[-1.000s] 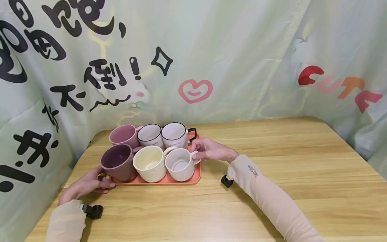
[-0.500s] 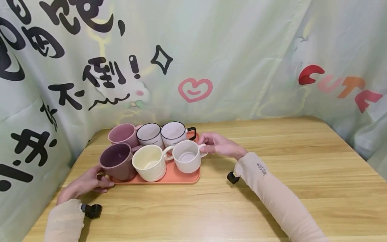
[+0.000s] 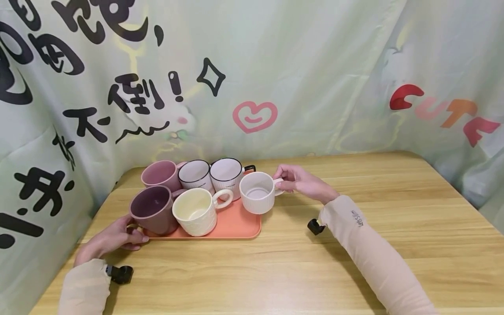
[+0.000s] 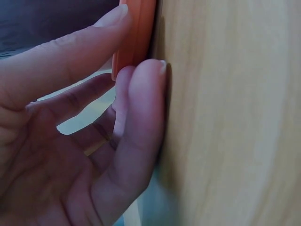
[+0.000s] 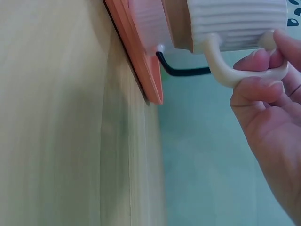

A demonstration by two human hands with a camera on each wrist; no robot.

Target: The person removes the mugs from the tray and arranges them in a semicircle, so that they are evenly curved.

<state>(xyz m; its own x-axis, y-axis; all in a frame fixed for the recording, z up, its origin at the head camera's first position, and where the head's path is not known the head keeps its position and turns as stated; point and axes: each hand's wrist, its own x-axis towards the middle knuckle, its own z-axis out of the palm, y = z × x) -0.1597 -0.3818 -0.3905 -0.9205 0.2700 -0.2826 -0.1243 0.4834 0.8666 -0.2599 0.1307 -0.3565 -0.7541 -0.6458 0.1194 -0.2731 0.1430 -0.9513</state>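
Note:
My right hand (image 3: 301, 181) pinches the handle of a white ribbed mug (image 3: 257, 194). In the right wrist view the mug (image 5: 237, 23) hangs in the air, apart from the orange tray (image 5: 136, 52), with finger and thumb on its handle (image 5: 225, 75). At the tray's near left corner, my left hand (image 3: 114, 236) grips the orange tray (image 3: 240, 223). The left wrist view has the thumb against the tray's rim (image 4: 134, 42) and curled fingers below it. Closest to that hand on the tray stands a dark purple mug (image 3: 157, 218); a cream mug (image 3: 197, 221) is beside it.
Behind these are a pink mug (image 3: 159, 173) and two white mugs with black rims, the left one (image 3: 194, 173) and the right one (image 3: 226, 173). The wooden table (image 3: 374, 210) extends to the right. A printed curtain (image 3: 315, 87) hangs along the back and left.
My right hand has lifted the white ribbed mug from the tray's near right corner, moving it up and to the right. My left hand stays at the tray.

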